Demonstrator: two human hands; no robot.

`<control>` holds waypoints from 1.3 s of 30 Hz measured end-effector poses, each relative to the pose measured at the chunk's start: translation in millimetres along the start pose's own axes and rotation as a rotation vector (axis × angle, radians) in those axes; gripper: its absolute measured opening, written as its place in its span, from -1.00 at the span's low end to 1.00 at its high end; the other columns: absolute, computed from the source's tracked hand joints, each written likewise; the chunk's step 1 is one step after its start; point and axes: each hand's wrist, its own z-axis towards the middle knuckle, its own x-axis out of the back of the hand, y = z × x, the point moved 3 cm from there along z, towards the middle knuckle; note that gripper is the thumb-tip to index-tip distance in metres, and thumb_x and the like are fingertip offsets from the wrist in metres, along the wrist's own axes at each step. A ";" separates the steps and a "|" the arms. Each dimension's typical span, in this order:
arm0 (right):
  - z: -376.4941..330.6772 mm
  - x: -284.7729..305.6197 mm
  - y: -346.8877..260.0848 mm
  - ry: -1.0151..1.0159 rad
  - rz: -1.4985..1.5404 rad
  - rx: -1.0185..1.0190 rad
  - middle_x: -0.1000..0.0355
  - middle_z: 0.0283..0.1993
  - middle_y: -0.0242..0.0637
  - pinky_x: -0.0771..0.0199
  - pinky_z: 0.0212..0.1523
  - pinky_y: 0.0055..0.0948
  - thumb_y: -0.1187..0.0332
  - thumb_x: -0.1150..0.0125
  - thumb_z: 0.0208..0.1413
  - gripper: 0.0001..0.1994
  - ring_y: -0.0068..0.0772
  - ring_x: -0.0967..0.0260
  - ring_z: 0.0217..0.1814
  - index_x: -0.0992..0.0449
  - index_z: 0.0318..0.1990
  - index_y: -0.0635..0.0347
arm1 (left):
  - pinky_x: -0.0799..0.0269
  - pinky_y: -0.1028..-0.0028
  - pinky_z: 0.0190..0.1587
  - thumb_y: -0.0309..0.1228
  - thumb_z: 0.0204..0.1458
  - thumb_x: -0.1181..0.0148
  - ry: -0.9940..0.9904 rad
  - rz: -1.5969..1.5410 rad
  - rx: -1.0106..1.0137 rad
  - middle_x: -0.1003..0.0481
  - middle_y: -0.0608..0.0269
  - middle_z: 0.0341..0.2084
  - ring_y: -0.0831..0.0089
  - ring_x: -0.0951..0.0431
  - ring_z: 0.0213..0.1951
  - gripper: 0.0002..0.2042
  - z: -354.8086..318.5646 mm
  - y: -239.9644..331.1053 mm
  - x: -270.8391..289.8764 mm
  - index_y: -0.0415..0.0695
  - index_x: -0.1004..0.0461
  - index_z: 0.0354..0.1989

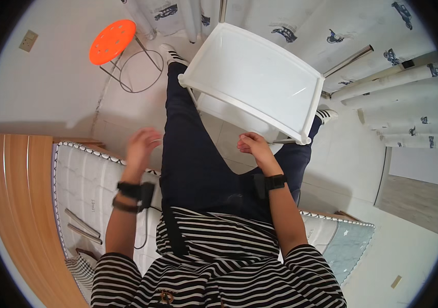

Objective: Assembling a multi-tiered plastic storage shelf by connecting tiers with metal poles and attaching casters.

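Note:
My left hand (144,146) is raised beside my left thigh, blurred by motion. No held thing shows in it, and its finger positions are unclear. My right hand (254,146) hovers above the gap between my legs with loosely bent fingers slightly apart and nothing visible in them. Just beyond it stands a white plastic shelf rack (260,77) with a raised rim, between my lower legs. Neither hand touches it. A lower white shelf (232,110) shows partly beneath the top one. Metal tubes rise from far corners, one on the right (350,60).
I sit on a bed with a quilted cover (88,179), where loose metal tubes (85,233) lie at left. An orange round stool (112,42) stands far left. Patterned curtains (332,36) hang behind the rack. A wooden headboard (18,190) borders the bed's left side.

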 end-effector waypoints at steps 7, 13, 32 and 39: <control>1.5 3.5 11.2 0.064 -0.100 0.063 -0.43 -0.38 -0.33 -0.39 -0.31 -0.57 0.28 -0.10 0.10 -0.74 -0.54 -0.39 -0.37 -0.41 -0.17 0.29 | -0.35 0.43 -0.31 -0.42 -0.10 -0.04 -0.649 1.991 -0.928 -0.39 0.26 -0.45 0.35 -0.43 -0.33 -0.90 -9.1 -34.0 -116.9 -0.10 -0.42 -0.40; 2.4 13.2 8.1 0.045 -0.122 0.057 -0.43 -0.38 -0.33 -0.38 -0.31 -0.56 0.27 -0.09 0.11 -0.75 -0.54 -0.39 -0.36 -0.41 -0.19 0.27 | -0.30 0.46 -0.37 -0.41 -0.14 -0.04 -0.712 1.994 -1.035 -0.34 0.30 -0.49 0.41 -0.38 -0.37 -0.89 -20.8 -35.5 -119.8 -0.12 -0.41 -0.41; 8.0 15.0 16.8 0.069 -0.150 0.069 -0.42 -0.42 -0.30 -0.39 -0.37 -0.54 0.29 -0.10 0.09 -0.73 -0.51 -0.38 -0.40 -0.41 -0.18 0.35 | -0.21 0.38 -0.35 -0.38 -0.12 -0.05 -0.844 2.296 -1.165 -0.37 0.30 -0.54 0.38 -0.37 -0.42 -0.88 -25.4 -61.5 -147.1 -0.13 -0.45 -0.48; 2.5 28.3 9.0 0.068 -0.193 0.052 -0.43 -0.36 -0.30 -0.41 -0.31 -0.52 0.25 -0.10 0.10 -0.71 -0.49 -0.40 -0.33 -0.40 -0.15 0.31 | -0.26 0.30 -0.26 -0.37 -0.04 0.00 -0.884 2.420 -1.197 -0.41 0.26 -0.50 0.32 -0.41 -0.36 -0.86 -25.6 -70.1 -163.1 -0.11 -0.47 -0.40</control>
